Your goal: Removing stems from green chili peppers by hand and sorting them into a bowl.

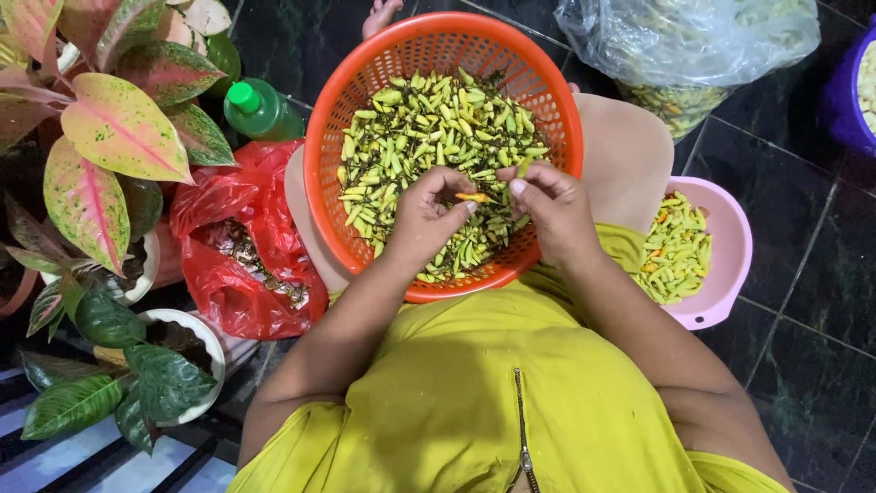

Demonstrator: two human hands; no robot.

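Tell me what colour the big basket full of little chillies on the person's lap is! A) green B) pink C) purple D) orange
D: the round basket holding the chillies under both hands is orange; the pink bowl sits off to the side.

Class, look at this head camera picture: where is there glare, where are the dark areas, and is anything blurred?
Head view: glare on the clear plastic bag and red bag; the tiled floor is dark, with faint sheen; the orange basket, chillies, left hand and right hand are evenly lit and sharp; the leaves at the edge look slightly stretched.
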